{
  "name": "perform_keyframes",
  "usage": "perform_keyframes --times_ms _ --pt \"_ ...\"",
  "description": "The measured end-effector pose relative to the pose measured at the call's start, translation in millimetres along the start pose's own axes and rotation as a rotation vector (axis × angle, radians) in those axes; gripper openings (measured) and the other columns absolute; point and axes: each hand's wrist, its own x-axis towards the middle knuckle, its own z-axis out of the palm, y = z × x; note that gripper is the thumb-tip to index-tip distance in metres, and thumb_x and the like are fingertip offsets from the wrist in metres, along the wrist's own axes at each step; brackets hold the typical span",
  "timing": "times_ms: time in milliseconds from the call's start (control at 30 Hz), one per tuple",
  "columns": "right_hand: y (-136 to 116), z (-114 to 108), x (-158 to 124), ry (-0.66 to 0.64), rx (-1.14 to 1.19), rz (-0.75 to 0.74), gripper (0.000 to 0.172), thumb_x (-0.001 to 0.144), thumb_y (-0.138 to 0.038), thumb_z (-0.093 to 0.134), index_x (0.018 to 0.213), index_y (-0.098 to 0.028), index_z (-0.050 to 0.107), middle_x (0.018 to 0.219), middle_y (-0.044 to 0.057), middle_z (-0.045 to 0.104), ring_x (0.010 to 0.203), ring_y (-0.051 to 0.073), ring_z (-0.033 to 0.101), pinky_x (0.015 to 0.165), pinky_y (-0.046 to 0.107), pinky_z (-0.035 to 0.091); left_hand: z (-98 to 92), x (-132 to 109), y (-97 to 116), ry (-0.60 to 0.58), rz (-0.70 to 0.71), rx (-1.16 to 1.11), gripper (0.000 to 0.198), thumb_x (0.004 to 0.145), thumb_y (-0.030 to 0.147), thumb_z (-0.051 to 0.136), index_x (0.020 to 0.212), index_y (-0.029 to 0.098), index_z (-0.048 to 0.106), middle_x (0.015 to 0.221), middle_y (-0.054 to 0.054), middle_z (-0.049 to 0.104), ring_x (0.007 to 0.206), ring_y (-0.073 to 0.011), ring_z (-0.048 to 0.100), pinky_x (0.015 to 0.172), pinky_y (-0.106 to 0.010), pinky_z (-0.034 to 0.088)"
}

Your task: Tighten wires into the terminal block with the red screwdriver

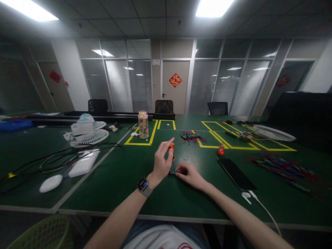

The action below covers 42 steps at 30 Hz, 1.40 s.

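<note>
My left hand [163, 159] is closed around an upright screwdriver [172, 148] with an orange handle. Its thin dark shaft points down at a small green circuit board [173, 172] on the table. My right hand [191, 175] rests low on the tabletop, its thumb and fingers pinching the board's right end. Something dark under the right fingers is mostly hidden. Beyond my hands lies a pile of small boards with red and blue wires [192, 137]. A larger bundle of wired boards [287, 169] spreads out at the right.
On the green table [116, 186] stand a clear pink-lidded bottle [143, 125] and a small red figure [220, 150]. A black phone [236, 174] with a white cable lies right of my hands. White fans [88, 130], a white power strip [84, 162] and a mouse [51, 183] are at the left.
</note>
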Motion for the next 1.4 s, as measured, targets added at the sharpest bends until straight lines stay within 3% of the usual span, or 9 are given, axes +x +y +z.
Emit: perform_keyframes --times_ms 167,367,567,767,1000,1233,1400 --pt "-1.4 -0.6 0.0 0.002 -0.002 -0.006 0.007 0.075 -0.010 0.064 0.080 -0.015 0.064 0.074 0.001 0.059 0.068 0.015 0.054 0.064 0.026 0.042 1.0 0.6 -1.2 0.067 0.026 0.058 0.032 0.091 0.023 0.059 0.123 0.024 0.061 0.094 -0.003 0.054 0.087 -0.0145 0.055 0.080 -0.027 0.049" --pt "-1.4 -0.6 0.1 -0.010 0.001 -0.011 0.007 0.076 -0.010 0.064 0.081 -0.015 0.065 0.075 0.001 0.059 0.068 0.015 0.054 0.064 0.026 0.042 -2.3 -0.1 1.5 -0.002 0.018 -0.009 0.037 0.097 0.017 0.042 0.131 0.024 0.054 0.107 -0.006 0.059 0.099 -0.0152 0.058 0.087 -0.028 0.048" --pt "-2.9 -1.5 -0.3 -0.011 -0.012 -0.010 0.007 0.076 -0.011 0.064 0.081 -0.015 0.065 0.075 0.001 0.060 0.068 0.015 0.054 0.064 0.025 0.041 0.0 0.6 -0.7 0.058 0.035 0.044 0.026 0.092 0.022 0.055 0.117 0.023 0.064 0.095 -0.003 0.057 0.089 -0.0143 0.058 0.080 -0.026 0.049" --pt "-3.2 -1.7 -0.7 -0.009 -0.008 -0.015 0.006 0.076 -0.011 0.065 0.081 -0.015 0.065 0.074 0.000 0.058 0.068 0.014 0.053 0.063 0.025 0.041 -1.5 0.4 0.9 -0.002 0.010 0.002 0.035 0.097 0.018 0.041 0.129 0.022 0.056 0.110 -0.007 0.059 0.101 -0.0158 0.058 0.088 -0.029 0.048" --pt "-4.9 -2.3 -0.1 -0.007 -0.006 0.004 0.006 0.076 -0.010 0.065 0.080 -0.015 0.065 0.075 0.001 0.059 0.068 0.015 0.054 0.064 0.025 0.042 -0.1 0.9 0.1 0.078 0.007 0.075 0.029 0.091 0.026 0.058 0.120 0.023 0.062 0.095 -0.003 0.053 0.087 -0.0148 0.056 0.081 -0.029 0.049" --pt "-3.3 -2.6 -0.4 -0.003 -0.021 -0.023 0.005 0.077 -0.013 0.065 0.078 -0.017 0.064 0.073 0.000 0.058 0.068 0.014 0.053 0.063 0.024 0.042 -3.3 0.5 1.5 0.004 -0.013 -0.001 0.037 0.098 0.020 0.038 0.132 0.022 0.054 0.112 -0.008 0.060 0.103 -0.0177 0.058 0.090 -0.032 0.048" --pt "-4.6 -2.8 -0.9 0.001 -0.019 -0.025 0.006 0.076 -0.011 0.064 0.076 -0.017 0.062 0.072 0.000 0.057 0.067 0.014 0.052 0.062 0.024 0.040 -1.2 0.8 1.4 0.077 0.002 0.055 0.028 0.093 0.023 0.053 0.120 0.022 0.061 0.097 -0.005 0.058 0.091 -0.0157 0.058 0.083 -0.029 0.049"
